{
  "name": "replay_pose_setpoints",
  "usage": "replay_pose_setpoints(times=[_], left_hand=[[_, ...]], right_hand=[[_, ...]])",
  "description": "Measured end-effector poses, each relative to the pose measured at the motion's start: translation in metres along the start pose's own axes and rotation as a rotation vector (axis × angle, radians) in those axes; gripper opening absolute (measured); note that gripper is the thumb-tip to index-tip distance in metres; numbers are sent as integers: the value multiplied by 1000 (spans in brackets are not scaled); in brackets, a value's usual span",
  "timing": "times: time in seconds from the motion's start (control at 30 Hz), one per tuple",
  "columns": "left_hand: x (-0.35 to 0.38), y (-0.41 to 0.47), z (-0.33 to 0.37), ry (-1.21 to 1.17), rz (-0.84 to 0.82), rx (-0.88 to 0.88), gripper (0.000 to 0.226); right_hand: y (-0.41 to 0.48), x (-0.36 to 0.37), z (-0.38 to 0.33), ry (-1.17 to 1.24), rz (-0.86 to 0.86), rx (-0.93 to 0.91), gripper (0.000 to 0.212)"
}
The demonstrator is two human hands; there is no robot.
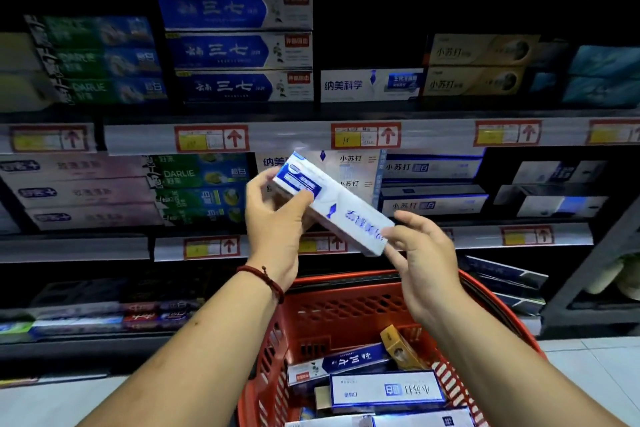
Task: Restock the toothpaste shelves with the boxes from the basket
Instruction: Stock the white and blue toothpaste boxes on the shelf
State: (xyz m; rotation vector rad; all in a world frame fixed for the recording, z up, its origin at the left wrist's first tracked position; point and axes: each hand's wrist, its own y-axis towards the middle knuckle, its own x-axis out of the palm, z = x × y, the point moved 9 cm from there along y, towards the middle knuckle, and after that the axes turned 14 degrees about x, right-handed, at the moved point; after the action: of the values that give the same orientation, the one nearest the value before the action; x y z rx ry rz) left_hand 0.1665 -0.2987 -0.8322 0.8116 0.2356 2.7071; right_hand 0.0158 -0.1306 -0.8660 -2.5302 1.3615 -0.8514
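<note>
Long white-and-blue cardboard toothpaste box tilted, left hand gripping upper end, right hand pinching lower end, above red plastic basket

Boxes in basket before shelves.

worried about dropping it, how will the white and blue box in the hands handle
The white and blue box looks stiff: it spans left hand to right hand without sagging. Probably light, since fingers hold its ends. Flat sides suggest it won't roll.
</note>
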Motion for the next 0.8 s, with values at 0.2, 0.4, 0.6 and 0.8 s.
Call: replay_pose_setpoints(times=[0.2, 0.4, 0.6, 0.8], left_hand=[[1, -1, -15, 119, -78, -25, 58], [17, -27, -41, 506, -457, -43, 53], [23, -20, -19, 514, -534, -31, 40], [10, 1, -2, 445, -417, -32, 51]], right_hand=[[-6, 21, 21, 36, -133, 111, 38], [-18, 41, 21, -52, -289, 151, 31], [-14, 40, 2, -383, -126, -9, 18], [6, 7, -41, -35, 5, -91, 45]])
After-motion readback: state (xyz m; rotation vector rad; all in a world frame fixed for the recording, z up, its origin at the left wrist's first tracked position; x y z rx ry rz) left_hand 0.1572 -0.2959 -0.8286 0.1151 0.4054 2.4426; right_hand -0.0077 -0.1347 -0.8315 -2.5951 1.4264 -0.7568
